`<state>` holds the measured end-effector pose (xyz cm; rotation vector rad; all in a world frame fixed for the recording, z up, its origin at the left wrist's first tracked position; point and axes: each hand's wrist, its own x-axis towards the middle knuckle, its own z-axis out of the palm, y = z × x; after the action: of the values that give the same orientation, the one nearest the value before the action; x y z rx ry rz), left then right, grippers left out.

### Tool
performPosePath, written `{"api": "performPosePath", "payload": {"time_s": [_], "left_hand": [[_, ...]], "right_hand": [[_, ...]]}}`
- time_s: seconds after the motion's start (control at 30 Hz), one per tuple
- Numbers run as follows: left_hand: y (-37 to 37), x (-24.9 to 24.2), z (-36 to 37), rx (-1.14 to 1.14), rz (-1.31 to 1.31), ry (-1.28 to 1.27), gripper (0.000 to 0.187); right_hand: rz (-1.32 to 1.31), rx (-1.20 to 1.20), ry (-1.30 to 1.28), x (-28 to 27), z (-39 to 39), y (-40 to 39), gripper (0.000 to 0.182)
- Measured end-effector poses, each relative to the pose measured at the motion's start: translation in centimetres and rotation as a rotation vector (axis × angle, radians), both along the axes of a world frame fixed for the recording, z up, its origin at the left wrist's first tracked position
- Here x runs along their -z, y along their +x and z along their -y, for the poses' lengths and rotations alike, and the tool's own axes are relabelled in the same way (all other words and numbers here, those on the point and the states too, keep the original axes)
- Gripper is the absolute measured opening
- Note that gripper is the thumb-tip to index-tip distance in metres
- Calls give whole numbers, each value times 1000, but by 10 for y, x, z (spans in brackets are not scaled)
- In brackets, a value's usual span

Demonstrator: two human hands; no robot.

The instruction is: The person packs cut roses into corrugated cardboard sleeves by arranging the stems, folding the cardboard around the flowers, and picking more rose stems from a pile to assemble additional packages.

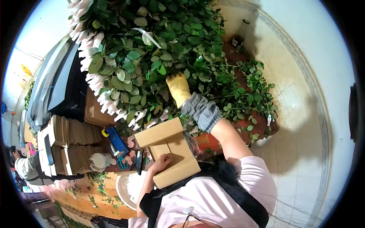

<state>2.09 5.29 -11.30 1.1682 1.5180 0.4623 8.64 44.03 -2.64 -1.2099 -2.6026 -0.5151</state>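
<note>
My left hand (162, 163), bare, has its fingers curled on a folded piece of corrugated cardboard (178, 173) in front of my body. The cardboard stands partly opened, with a raised flap at its far side. My right hand (178, 89), in a yellow glove with a grey striped cuff, reaches into a large pile of leafy green stems (167, 49). Its fingers bend down among the leaves, and what they grip, if anything, is hidden. White-pink wrapped flower heads (93, 55) line the left edge of the pile.
Left of the cardboard lie teal-handled scissors (122, 163), a blue tool (116, 140) and a white cup-like container (101, 161). Stacked cardboard (74, 131) stands farther left. A white bin (127, 190) is below. A glass bottle (239, 36) stands at the back right. Another person (28, 167) is at far left.
</note>
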Motion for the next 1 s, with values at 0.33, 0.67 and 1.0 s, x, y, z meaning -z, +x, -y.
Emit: {"api": "performPosePath", "payload": {"time_s": [0.33,0.67,1.0], "left_hand": [[-3,25,8,-4,42,25,47],[-2,20,8,-6,26,32,45],[-34,-27,8,-151,496,-148,62]], "right_hand": [[14,-141,-139,-50,2,23,27],[-232,-234,-156,-108,85,159,63],[272,-132,-809,-58,171,269,41]]}}
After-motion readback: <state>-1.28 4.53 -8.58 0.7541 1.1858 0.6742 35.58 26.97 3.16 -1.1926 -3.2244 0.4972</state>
